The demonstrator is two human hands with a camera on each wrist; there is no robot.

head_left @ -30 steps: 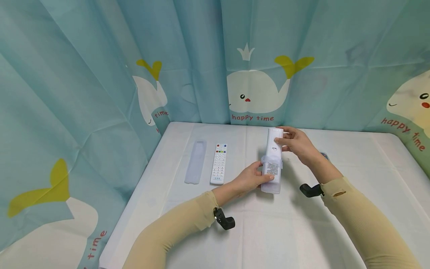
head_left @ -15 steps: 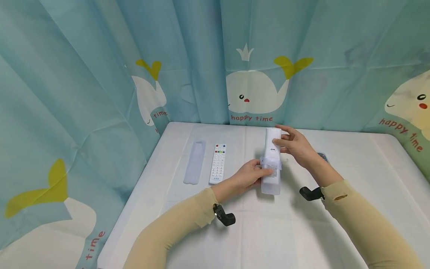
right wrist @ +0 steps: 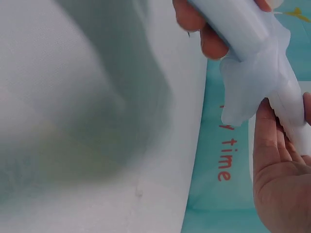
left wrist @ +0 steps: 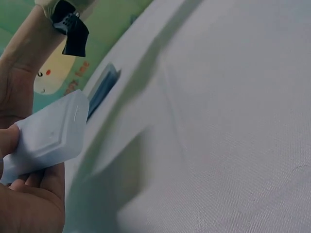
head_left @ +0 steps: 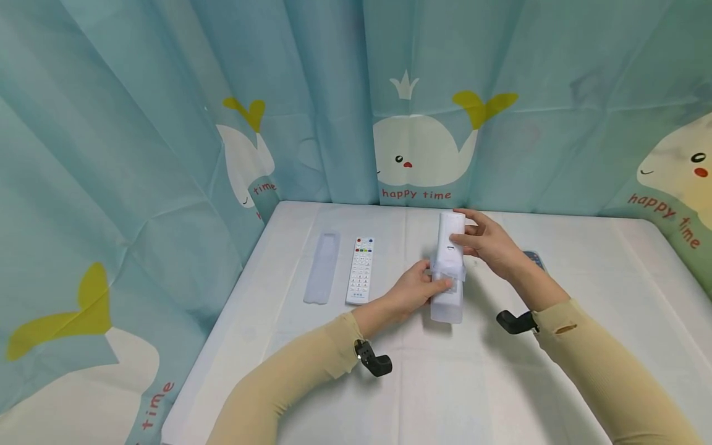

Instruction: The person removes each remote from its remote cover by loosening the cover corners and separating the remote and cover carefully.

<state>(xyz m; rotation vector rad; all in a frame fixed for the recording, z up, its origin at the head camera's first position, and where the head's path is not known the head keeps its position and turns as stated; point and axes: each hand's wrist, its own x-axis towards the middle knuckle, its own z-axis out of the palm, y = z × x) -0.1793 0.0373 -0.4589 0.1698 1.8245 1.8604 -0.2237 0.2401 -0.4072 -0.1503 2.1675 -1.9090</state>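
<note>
A white remote control (head_left: 451,232) is held back side up over the table, its lower part inside a translucent, soft-looking sleeve (head_left: 447,311). The sleeve's upper edge is bunched and flared around the remote's middle, as the right wrist view shows. My left hand (head_left: 411,289) grips the sleeved lower part, thumb on top beside a grey label and fingers beneath. With my right hand (head_left: 486,242) I hold the bare upper end, thumb on the back and fingers along the far side. The remote's button side is hidden.
Left on the white table (head_left: 473,383) lie a flat translucent sleeve (head_left: 322,269) and a white remote with coloured buttons (head_left: 361,272). A dark blue, pale-edged object (head_left: 535,258) lies partly behind my right forearm. A whale-print curtain (head_left: 311,136) hangs along the table's back edge.
My left thumb has shifted up the sleeve over the label. The held remote and both hands have moved only slightly; the things on the table stay put.
</note>
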